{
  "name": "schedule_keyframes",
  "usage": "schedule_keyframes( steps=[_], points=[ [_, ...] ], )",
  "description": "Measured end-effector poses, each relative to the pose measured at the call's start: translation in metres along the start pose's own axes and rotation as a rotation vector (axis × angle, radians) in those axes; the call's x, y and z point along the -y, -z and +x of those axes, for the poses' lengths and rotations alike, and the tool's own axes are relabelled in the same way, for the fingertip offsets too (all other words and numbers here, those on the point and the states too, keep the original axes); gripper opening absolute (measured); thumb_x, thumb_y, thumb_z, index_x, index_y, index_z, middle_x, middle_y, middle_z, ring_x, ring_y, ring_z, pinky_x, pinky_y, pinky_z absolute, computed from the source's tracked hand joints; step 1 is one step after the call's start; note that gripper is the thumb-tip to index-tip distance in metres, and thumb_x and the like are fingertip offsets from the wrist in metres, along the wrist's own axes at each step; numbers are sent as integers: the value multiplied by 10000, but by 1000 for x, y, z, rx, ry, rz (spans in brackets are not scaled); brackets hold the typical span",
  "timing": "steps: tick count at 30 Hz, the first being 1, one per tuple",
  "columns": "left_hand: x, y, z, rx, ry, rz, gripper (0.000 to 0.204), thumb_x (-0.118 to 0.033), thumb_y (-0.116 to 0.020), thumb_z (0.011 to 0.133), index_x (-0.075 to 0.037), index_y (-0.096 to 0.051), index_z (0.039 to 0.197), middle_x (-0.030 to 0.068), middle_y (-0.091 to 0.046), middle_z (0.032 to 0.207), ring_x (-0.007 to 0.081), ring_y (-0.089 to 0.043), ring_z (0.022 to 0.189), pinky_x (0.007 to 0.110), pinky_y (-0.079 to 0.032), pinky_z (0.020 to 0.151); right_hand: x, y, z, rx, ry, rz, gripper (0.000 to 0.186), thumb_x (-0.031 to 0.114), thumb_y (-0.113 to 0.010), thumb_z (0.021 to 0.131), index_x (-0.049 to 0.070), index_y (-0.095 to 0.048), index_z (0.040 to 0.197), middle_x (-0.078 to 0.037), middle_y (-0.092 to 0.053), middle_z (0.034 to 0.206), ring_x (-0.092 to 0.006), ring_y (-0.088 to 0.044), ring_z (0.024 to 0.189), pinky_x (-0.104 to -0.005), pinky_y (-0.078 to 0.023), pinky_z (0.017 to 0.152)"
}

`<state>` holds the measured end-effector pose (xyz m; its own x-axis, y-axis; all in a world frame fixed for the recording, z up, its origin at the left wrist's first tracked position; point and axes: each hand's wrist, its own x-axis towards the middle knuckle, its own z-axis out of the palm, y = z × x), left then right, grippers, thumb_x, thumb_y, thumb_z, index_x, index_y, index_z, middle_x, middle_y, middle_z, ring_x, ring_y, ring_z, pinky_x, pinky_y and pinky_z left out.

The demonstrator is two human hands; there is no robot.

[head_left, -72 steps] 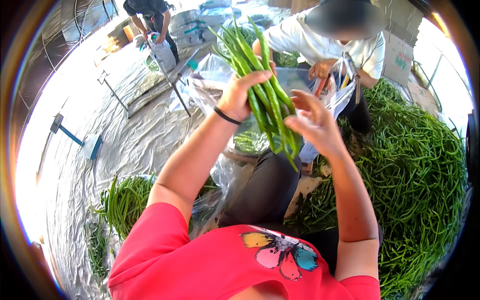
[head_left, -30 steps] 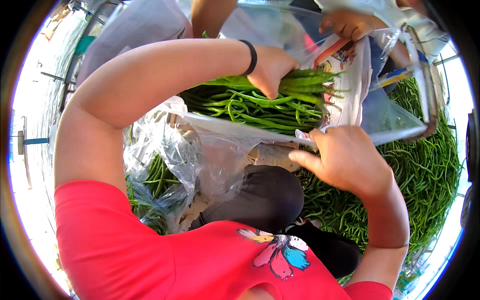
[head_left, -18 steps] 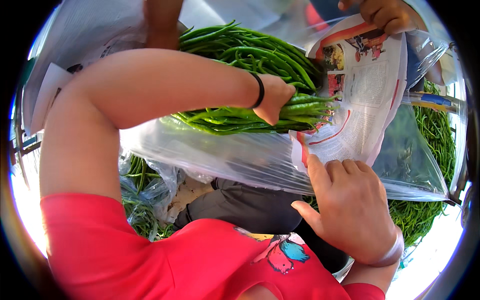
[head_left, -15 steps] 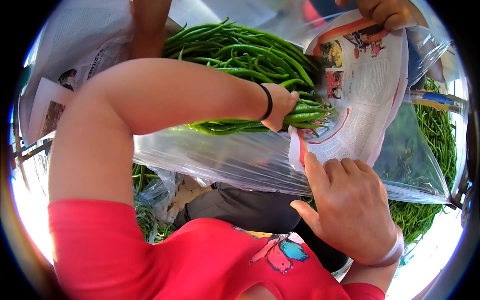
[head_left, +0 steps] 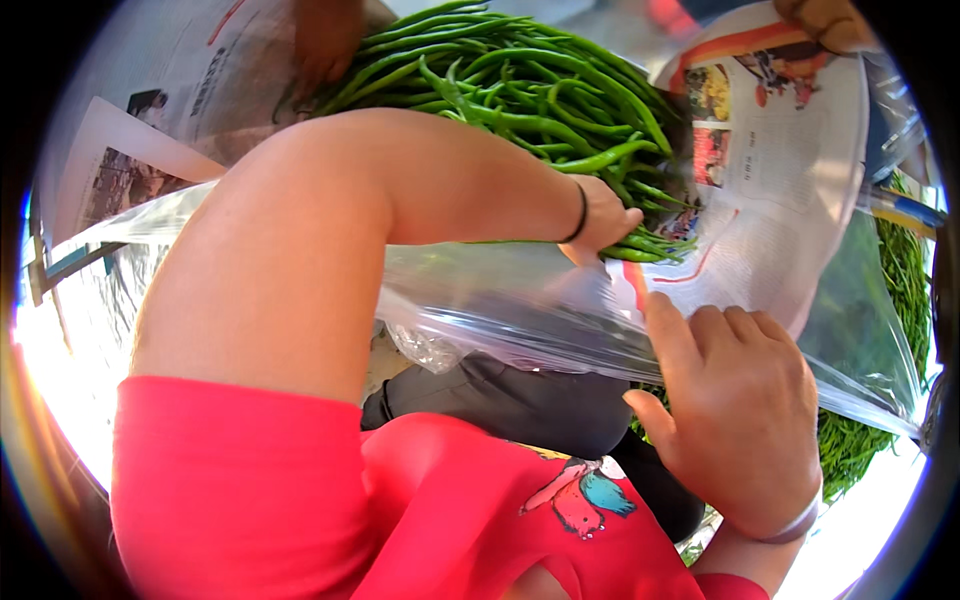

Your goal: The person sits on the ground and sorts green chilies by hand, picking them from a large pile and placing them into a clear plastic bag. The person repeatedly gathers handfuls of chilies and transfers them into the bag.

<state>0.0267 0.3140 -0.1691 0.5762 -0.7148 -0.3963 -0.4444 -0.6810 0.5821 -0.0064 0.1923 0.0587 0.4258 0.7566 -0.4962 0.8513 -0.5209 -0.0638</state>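
Long green chili peppers (head_left: pixel 540 85) lie heaped in a clear plastic bag (head_left: pixel 480 300) lined with printed newspaper (head_left: pixel 780 190). Reaching across from the left, my left hand (head_left: pixel 603 217), with a black band at the wrist, is closed over peppers at the heap's near right end; its fingers are partly hidden, and stem ends stick out beyond it. My right hand (head_left: pixel 735 415) is at the near edge of the newspaper and bag, index finger stretched out and thumb apart. Its other fingers bend over, their tips hidden.
Another person's hand (head_left: pixel 830 22) is at the newspaper's far right edge; a second hand (head_left: pixel 325 45) is at the heap's far left. More newspaper (head_left: pixel 150 165) lines the left side. Beyond the bag at right are more green peppers (head_left: pixel 860 440). A dark-clothed leg (head_left: pixel 510 400) is below.
The whole view has shifted, so the heap and both my hands appear farther right. My left arm has swung rightward. Both hands stay by the same end of the peppers and newspaper.
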Motion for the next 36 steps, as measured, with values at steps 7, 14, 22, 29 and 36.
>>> schedule_keyframes(
  steps=[7,14,22,29,36],
  points=[
    [-6,9,-2,159,87,-40,928,-303,-727,622,17,-297,1379,263,-556,1143,375,-575,1052,405,-465,891,-4,-3,4,-60,19,86,600,168,-781,571,37,-561,1113,-98,-531,728,-293,-540,692,-400,-418,650],
    [11,37,-42,74,16,53,778,-354,-720,720,48,-409,1309,218,-555,1134,336,-548,1076,389,-454,901,-8,-6,3,-89,9,100,619,173,-784,559,27,-559,1116,-105,-528,731,-300,-531,684,-405,-412,645],
    [-8,-31,-40,-243,61,322,547,-360,-635,802,22,-498,1168,126,-576,991,253,-539,935,358,-437,762,-12,-8,6,-84,44,88,618,180,-785,555,23,-566,1111,-92,-515,721,-286,-522,678,-397,-412,646],
    [9,-46,-15,-243,46,28,563,-372,-601,843,38,-467,1204,188,-582,1061,334,-563,1011,412,-470,845,-11,-8,6,-86,12,68,598,182,-776,561,55,-576,1110,-74,-520,742,-269,-521,702,-387,-414,657],
    [15,-24,-16,-120,65,47,521,-299,-591,829,59,-462,1184,244,-576,1045,368,-591,978,433,-463,875,-8,-6,-1,-371,156,131,580,151,-777,556,64,-585,1097,-67,-583,856,-278,-555,787,-389,-443,700]
  ],
)
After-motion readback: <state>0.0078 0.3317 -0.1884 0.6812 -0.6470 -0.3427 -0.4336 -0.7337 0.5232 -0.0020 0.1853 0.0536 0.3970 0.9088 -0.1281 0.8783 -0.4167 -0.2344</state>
